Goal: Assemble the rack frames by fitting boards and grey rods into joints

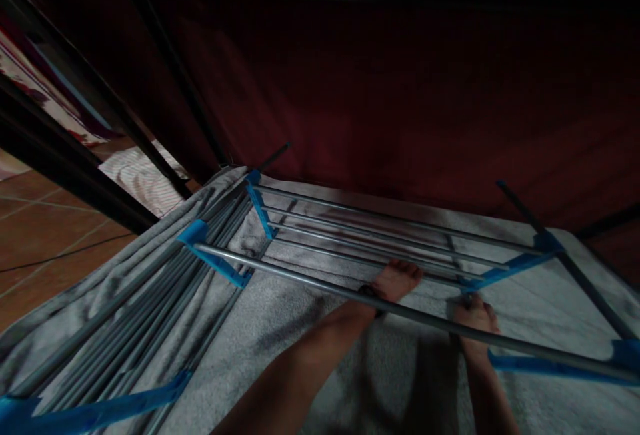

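Observation:
A drying rack with grey tubes and blue plastic corner pieces lies across a pale, fuzzy blanket. My left hand (397, 280), with a dark band at the wrist, reaches under the near long tube (305, 278). Its fingers are closed around the lowest of the thin rods (330, 252). My right hand (477, 320) is closed at the lower end of the right blue bracket (510, 272), gripping the rack's frame there. What lies inside its palm is hidden. Another blue bracket (260, 208) joins the rods at their far left end.
More rack tubes (150, 308) lie bunched on the left, with a blue piece (120, 408) at the near end. Dark red cloth (375, 102) hangs behind. Dark metal bars (65, 155) stand at left, above a tiled floor (55, 235) and a striped cloth (143, 178).

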Action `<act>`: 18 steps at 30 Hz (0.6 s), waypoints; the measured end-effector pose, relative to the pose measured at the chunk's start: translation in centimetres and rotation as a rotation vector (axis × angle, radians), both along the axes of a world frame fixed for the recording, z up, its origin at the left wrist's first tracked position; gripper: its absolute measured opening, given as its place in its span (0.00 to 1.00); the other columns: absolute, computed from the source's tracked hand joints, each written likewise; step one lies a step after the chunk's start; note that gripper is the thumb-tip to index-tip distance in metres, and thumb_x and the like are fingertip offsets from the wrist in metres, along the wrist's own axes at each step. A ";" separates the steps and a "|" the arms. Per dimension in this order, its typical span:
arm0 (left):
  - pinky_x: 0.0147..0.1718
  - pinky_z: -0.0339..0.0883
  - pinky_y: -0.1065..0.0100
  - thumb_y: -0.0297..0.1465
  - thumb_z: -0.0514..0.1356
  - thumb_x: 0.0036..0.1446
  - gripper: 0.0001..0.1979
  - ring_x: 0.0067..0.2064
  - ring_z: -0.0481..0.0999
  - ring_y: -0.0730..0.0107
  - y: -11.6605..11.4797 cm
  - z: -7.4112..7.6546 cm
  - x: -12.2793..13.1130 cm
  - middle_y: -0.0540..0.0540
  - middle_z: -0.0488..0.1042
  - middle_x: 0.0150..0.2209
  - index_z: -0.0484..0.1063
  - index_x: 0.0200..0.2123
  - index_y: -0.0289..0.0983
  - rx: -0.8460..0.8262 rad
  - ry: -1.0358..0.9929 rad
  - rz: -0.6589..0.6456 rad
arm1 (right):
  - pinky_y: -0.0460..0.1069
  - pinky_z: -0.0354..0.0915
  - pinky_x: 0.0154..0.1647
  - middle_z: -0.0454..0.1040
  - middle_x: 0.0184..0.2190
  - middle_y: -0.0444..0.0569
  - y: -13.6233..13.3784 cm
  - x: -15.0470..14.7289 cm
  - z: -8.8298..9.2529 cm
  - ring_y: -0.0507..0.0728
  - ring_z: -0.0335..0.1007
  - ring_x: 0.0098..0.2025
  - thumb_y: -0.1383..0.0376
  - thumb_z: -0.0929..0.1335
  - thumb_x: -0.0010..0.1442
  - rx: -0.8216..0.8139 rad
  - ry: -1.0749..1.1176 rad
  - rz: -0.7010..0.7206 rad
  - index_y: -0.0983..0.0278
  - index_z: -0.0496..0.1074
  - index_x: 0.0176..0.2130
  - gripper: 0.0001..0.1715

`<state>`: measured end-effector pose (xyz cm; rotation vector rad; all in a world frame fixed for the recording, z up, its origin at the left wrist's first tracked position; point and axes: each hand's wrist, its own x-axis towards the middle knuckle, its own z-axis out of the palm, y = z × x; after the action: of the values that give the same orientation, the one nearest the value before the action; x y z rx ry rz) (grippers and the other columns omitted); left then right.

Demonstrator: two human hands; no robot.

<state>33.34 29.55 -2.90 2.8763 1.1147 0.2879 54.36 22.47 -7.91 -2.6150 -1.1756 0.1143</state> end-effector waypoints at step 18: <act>0.32 0.71 0.64 0.38 0.63 0.58 0.10 0.32 0.75 0.66 -3.9 -3.4 -15.1 0.47 0.74 0.32 0.71 0.37 0.38 -0.409 -1.765 0.864 | 0.63 0.64 0.46 0.69 0.46 0.62 -0.5 -1.0 -0.2 0.72 0.68 0.51 0.54 0.59 0.64 0.152 -0.089 -0.044 0.65 0.65 0.58 0.28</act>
<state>18.24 25.62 -6.32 0.7456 1.3383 1.7281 53.40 21.94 -8.13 -2.5324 -1.1079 -0.0972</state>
